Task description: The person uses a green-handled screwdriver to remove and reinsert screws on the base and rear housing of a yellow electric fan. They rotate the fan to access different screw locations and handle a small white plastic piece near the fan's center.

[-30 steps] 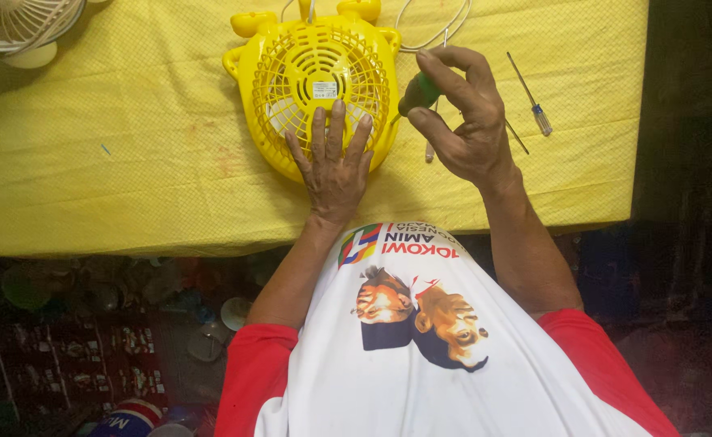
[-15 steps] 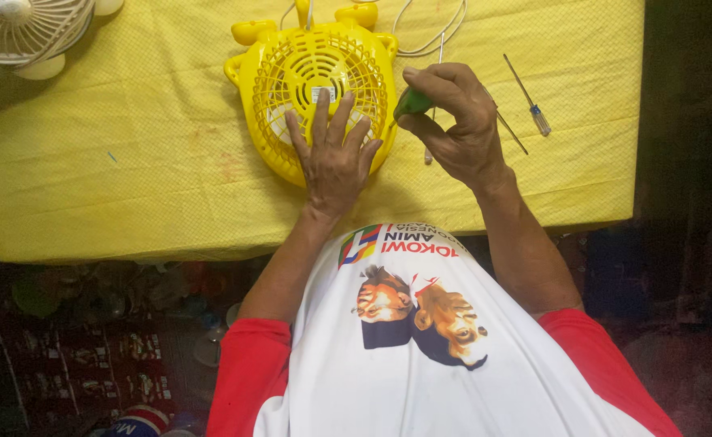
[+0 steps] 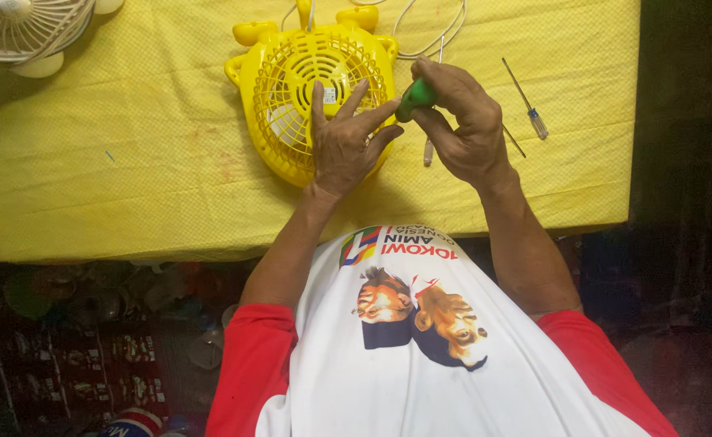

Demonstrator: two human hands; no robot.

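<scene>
Two fans, one yellow fan [image 3: 307, 89] under the spread left hand [image 3: 346, 146], one pale fan [image 3: 24, 32], lay on a yellow tablecloth [image 3: 129, 186]; the right hand [image 3: 461, 121] pinched a green-handled screwdriver [image 3: 415, 95] beside one loose screwdriver [image 3: 526, 101].

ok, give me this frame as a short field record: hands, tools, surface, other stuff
left hand: flat on the grille of the yellow fan, fingers spread
right hand: gripping the green-handled screwdriver at the fan's right edge
fan: lies face up on the yellow tablecloth, white cord trailing off behind it
spare tool: clear-handled screwdriver on the cloth, right of the hands, untouched
other: white fan at the top left corner, partly out of view
hidden: the green screwdriver's tip cannot be seen
</scene>
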